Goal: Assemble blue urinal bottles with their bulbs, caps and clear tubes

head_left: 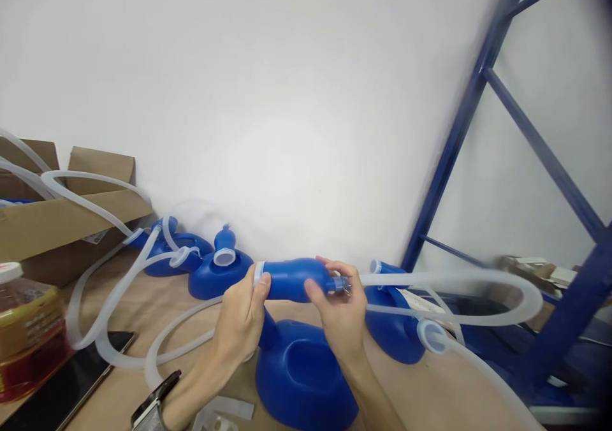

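My left hand (242,316) is wrapped round the white-rimmed end of a blue plastic urinal funnel (291,279), which lies level in the air. At its narrow right end, my right hand (342,310) grips the neck, with fingers at a small metal wire clamp (343,285). From that neck a translucent hose (459,278) runs right and loops back. Directly under both hands stands a blue plastic bottle (301,373) with a recessed side; its upper part is partly hidden by my hands.
More blue bottles (210,281) with hoses stand at the back left, and another bottle (394,335) is on the right. A cardboard box (71,220), a phone (71,386) and a jar (29,335) are at left. White pieces (224,412) lie in front. A blue metal rack (459,138) rises at right.
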### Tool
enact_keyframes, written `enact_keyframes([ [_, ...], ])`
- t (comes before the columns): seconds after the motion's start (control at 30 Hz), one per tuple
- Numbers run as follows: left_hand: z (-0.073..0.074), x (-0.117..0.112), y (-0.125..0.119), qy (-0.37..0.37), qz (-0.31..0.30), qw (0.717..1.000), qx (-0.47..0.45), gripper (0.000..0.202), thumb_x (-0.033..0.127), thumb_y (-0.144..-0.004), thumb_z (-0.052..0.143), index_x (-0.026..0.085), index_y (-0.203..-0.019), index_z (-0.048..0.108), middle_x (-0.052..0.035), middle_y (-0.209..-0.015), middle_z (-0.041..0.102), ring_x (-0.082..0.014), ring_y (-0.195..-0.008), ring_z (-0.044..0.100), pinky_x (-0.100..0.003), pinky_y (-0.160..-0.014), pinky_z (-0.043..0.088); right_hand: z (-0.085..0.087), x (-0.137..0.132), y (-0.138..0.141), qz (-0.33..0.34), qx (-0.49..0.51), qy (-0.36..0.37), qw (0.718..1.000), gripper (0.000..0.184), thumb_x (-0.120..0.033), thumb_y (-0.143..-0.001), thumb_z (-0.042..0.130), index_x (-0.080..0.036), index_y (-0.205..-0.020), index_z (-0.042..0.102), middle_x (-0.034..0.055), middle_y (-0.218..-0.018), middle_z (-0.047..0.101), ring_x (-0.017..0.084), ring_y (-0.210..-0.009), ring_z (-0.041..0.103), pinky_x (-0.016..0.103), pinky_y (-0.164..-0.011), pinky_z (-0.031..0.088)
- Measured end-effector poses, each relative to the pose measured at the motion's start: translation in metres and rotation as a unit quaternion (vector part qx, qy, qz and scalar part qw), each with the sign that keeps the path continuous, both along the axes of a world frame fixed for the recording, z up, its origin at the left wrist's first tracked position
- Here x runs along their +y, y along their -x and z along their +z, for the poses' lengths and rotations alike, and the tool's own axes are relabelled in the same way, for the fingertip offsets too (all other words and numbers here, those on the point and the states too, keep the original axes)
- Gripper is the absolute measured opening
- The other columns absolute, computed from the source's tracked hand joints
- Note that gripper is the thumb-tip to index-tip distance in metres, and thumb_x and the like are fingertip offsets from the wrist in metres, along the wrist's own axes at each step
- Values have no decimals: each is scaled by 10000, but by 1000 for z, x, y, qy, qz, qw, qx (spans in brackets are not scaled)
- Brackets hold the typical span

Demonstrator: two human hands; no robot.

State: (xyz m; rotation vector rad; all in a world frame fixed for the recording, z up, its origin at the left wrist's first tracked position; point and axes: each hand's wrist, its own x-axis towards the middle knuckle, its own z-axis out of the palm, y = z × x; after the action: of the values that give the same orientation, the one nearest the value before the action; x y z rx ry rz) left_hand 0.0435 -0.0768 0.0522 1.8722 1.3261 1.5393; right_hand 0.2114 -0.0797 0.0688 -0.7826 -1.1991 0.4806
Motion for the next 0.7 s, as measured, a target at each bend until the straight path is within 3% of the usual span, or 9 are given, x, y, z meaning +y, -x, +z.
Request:
enact_keyframes([
  [0.1,1,5,1,26,43,998,-43,555,601,-1031,237,236,-800,586,-41,-664,663,-256,-669,657,-342,-652,500,-9,15,-2,23,58,30,998,394,-444,-704,872,-251,-932,616,74,-1087,735,253,-982,701,372,-834,599],
  [0.17,5,11,4,74,18,992,-104,590,631,-1004,228,227,-739,566,-59,-655,671,-259,-674,682,-354,-680,558,-17,28,-6,36,115,62,991,419,-512,-724,848,-247,-941,607,35,-964,704,218,-877,686,344,-784,588],
  [0.3,12,31,21,183,-85,973,-114,467,644,-901,476,192,-902,591,-70,-855,748,-247,-712,742,-369,-708,630,-32,47,-13,83,140,130,978,487,-562,-713,861,-255,-972,588,-9,-885,645,188,-805,647,292,-674,566],
  [0.37,9,44,36,205,-79,972,-83,405,554,-843,612,190,-1018,588,-65,-899,761,-249,-709,756,-363,-691,632,-38,51,-13,102,144,169,970,514,-573,-713,856,-270,-1012,568,-2,-946,658,198,-846,659,284,-650,563],
  [0.47,-5,65,59,236,-33,970,-39,429,394,-776,718,177,-1113,567,-45,-775,740,-275,-684,759,-353,-650,616,-43,54,-12,129,148,228,954,535,-560,-696,859,-273,-1031,556,11,-995,672,211,-845,682,296,-634,569],
  [0.57,-25,82,75,268,3,963,4,418,276,-773,697,170,-1148,545,-35,-728,718,-286,-717,765,-327,-623,593,-46,57,-14,137,142,266,944,525,-541,-681,853,-271,-1025,561,3,-946,674,214,-805,687,310,-616,574],
  [0.7,-55,91,77,335,-8,940,60,440,271,-745,724,155,-1140,569,-21,-632,695,-297,-660,756,-314,-557,559,-47,57,-20,153,130,304,931,481,-513,-713,816,-295,-1055,559,-11,-940,682,206,-775,683,341,-615,592],
])
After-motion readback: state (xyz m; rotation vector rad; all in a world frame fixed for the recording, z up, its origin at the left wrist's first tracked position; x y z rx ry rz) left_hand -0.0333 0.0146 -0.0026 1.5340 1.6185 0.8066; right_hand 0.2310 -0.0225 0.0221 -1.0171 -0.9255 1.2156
